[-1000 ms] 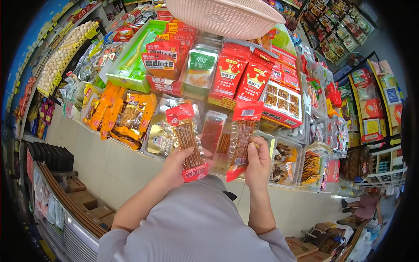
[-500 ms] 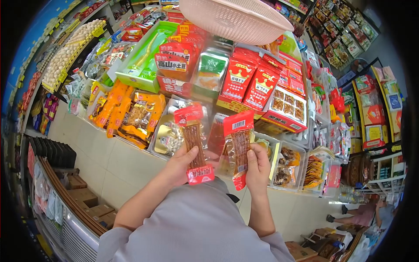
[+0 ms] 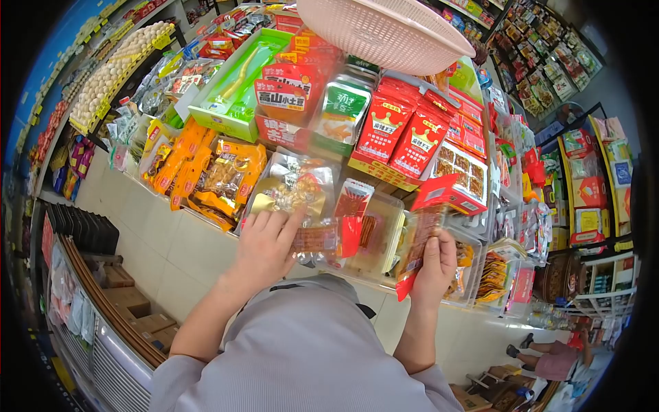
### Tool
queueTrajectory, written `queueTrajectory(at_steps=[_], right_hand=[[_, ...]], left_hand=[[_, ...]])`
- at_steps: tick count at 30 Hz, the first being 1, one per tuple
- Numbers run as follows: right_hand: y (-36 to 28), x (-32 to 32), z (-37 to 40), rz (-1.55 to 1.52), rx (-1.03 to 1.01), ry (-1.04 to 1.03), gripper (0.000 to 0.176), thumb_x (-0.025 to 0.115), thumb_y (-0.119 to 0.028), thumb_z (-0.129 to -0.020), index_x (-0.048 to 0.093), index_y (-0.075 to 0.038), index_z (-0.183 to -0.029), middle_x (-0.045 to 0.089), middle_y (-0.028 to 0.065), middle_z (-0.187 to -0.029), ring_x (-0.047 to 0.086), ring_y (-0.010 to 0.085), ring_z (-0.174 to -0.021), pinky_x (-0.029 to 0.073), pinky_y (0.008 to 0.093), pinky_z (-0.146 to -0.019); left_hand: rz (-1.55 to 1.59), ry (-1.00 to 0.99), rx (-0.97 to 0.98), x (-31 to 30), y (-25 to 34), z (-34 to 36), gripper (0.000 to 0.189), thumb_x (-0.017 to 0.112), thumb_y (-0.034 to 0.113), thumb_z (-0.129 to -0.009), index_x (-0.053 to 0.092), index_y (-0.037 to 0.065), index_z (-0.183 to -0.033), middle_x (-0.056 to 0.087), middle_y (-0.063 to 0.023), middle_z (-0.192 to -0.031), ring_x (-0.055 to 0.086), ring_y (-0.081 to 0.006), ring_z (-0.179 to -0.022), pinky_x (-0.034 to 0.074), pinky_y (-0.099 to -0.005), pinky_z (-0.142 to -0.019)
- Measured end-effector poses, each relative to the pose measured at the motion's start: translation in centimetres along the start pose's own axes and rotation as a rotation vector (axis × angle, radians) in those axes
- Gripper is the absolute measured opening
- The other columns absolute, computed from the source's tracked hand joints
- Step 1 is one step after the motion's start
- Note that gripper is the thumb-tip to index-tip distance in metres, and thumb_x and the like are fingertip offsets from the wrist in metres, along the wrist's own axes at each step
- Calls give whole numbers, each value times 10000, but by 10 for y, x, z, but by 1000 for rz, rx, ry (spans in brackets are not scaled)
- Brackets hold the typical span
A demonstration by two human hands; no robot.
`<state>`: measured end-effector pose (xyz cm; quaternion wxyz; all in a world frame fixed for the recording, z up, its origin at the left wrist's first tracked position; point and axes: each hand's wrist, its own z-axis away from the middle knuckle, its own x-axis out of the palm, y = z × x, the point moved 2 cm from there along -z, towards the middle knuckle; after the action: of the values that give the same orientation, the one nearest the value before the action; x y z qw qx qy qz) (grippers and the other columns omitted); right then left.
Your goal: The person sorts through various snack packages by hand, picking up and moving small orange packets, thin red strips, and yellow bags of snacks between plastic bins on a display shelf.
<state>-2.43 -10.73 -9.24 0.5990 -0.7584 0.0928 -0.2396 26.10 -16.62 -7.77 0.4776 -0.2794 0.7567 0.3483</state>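
My left hand (image 3: 264, 248) is low over the bins, palm down, its fingers closed at one end of a red and clear packet of brown snack sticks (image 3: 317, 239). That packet lies sideways and is smeared by motion; my thumb is hidden. On the right, my right hand (image 3: 432, 269) pinches a second packet of brown snack sticks (image 3: 416, 242) between thumb and fingers, holding it tilted. Between the hands is a clear plastic bin (image 3: 392, 230) with a red packet (image 3: 355, 198) inside. A bag of pale nuggets (image 3: 292, 185) lies just beyond my left fingers.
A pink basket (image 3: 388, 31) hangs over the back of the display. Orange bags (image 3: 230, 172), red crown-marked boxes (image 3: 391, 127) and a green box (image 3: 240, 82) stand around the bins. Egg trays (image 3: 130, 65) line the left shelf. A person (image 3: 559, 360) is at lower right.
Both packets were upright side by side. My left hand has moved left and turned its packet sideways; my right hand has moved right with its packet, uncovering the bin.
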Motion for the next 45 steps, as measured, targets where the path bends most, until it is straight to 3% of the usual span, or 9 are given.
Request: queueTrajectory(at_steps=[8,15,19,25,31,34,37,40,45], right_hand=[[6,28,-1,352,110,-396,179,631,-129,-1009,656,-9,-1140,682,1,-980,595,54,-884,479,230,-772],[12,31,-15,27,336,-293,163,590,-142,-1037,636,-15,-1128,656,-20,-953,575,47,-854,475,216,-771],[17,35,-10,41,472,-489,145,574,-146,-1043,621,-26,-1109,639,-34,-948,568,50,-876,478,239,-803],[44,58,6,179,396,-537,181,572,-187,-1048,599,-22,-1120,635,1,-924,571,62,-863,483,259,-799],[49,63,29,260,211,-386,169,530,-144,-1069,535,-23,-1186,578,-12,-993,512,44,-902,445,215,-806],[51,61,36,224,118,-257,216,570,-169,-1047,563,-6,-1189,674,77,-974,631,117,-848,507,272,-765],[64,57,44,156,111,-171,266,565,-158,-1047,533,13,-1248,691,124,-1022,673,167,-906,533,302,-795],[68,64,51,380,6,-276,368,589,-143,-1031,491,21,-1345,700,201,-1109,707,239,-988,552,348,-839],[52,76,61,518,-137,-362,540,662,-132,-979,431,18,-1443,716,233,-1100,732,341,-959,571,375,-816]], left_hand=[[74,-11,110,3,9,-4,770,795,98,-625,525,-1,-1339,590,-127,-1128,553,-312,-1046,411,-448,-968],[136,20,197,6,5,-3,722,829,89,-565,538,46,-1224,600,-135,-1179,562,-327,-1166,360,-550,-1130],[184,21,250,6,6,-7,628,733,25,-624,551,20,-1225,606,-160,-1172,568,-343,-1168,350,-563,-1136],[263,138,296,14,0,-11,618,765,53,-649,533,15,-1220,571,-219,-1264,537,-403,-1253,353,-588,-1127],[267,520,-171,8,13,-17,727,751,-4,-786,406,11,-1425,407,-215,-1500,499,-405,-1326,366,-522,-1138],[1259,469,-519,29,4,-9,804,703,0,-869,274,46,-1548,430,-157,-1510,505,-306,-1340,358,-468,-1152],[2071,8,-637,34,5,3,651,627,8,-945,297,23,-1506,493,-138,-1439,490,-216,-1339,438,-416,-1080],[1715,-24,-464,38,33,-3,544,570,20,-993,330,32,-1482,546,-123,-1364,527,-174,-1280,475,-363,-1030],[1516,56,-449,49,36,-4,431,546,31,-1020,385,33,-1419,573,-102,-1316,582,-164,-1192,494,-334,-998]])
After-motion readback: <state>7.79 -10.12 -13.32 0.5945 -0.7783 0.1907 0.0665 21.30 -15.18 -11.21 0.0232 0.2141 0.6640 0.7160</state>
